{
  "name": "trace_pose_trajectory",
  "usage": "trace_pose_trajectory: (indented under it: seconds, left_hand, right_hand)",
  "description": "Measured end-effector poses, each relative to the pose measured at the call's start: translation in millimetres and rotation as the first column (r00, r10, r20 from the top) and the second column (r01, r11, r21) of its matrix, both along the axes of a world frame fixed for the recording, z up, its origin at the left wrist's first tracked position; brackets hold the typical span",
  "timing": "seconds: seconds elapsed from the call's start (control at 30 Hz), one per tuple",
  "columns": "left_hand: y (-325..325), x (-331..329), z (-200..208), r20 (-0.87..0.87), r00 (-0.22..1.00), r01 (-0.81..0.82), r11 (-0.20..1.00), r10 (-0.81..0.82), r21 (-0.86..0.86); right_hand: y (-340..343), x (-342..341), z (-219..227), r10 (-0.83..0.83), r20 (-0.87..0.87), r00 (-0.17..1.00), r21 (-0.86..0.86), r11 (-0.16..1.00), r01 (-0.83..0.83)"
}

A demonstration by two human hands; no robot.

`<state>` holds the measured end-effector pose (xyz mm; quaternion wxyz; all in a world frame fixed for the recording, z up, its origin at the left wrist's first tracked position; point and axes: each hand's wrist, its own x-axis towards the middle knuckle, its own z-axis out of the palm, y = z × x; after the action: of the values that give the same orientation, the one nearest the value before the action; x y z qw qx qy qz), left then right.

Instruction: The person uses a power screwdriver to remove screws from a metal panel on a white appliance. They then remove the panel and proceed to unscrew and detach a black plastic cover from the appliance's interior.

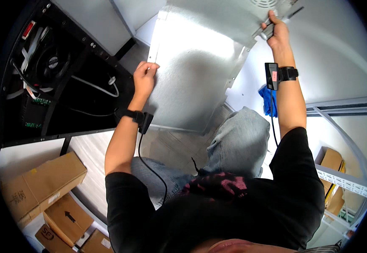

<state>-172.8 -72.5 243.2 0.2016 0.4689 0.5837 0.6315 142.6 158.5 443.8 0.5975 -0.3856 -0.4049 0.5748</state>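
A large silver sheet-metal panel (192,84) stands in front of me, with a round vent pattern in its upper right part. My left hand (145,78) is closed on the panel's left edge. At the upper right edge of the panel, my right hand (277,33) is closed around a slim grey tool with a dark shaft (295,12), which looks like a screwdriver. Whether those fingers also grip the panel is hard to tell. Black straps with small boxes sit on both wrists.
To the left is an open black cabinet (90,111) holding a fan (52,63), cables and circuit boards. Cardboard boxes (48,185) are stacked at the lower left. A blue cloth (268,101) lies beyond my right forearm. White perforated shelving (347,181) stands at the right.
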Motion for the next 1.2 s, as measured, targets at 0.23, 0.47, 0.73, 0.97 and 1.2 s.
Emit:
trace_pose_trajectory:
  seconds: [0.23,0.47,0.73,0.97,1.2]
  left_hand:
    - [20.0,-4.7,-10.2,-0.097,0.994,-0.066,0.993,0.057,-0.101]
    - [-18.1,1.1,-44.8,-0.075,0.923,-0.378,0.926,0.377,0.008]
    - [-66.6,57.3,-107.4,0.591,0.766,0.209,0.772,0.251,-0.6]
    - [-64.2,76.4,-131.2,0.725,0.681,0.508,0.644,0.106,-0.572]
    - [-42.4,78.3,-127.5,0.841,0.52,0.489,0.754,0.151,-0.438]
  right_hand:
    - [-11.9,-29.7,27.4,-0.136,-0.026,0.99,0.039,0.99,0.137]
    - [-13.1,-38.0,34.2,-0.148,-0.075,0.986,0.082,0.985,0.154]
    - [-10.9,-21.3,41.0,-0.269,-0.167,0.949,0.074,0.956,0.284]
    - [-14.1,-14.9,36.0,-0.329,-0.148,0.933,0.037,0.94,0.338]
    - [4.5,20.0,31.5,-0.367,-0.109,0.924,0.052,0.926,0.374]
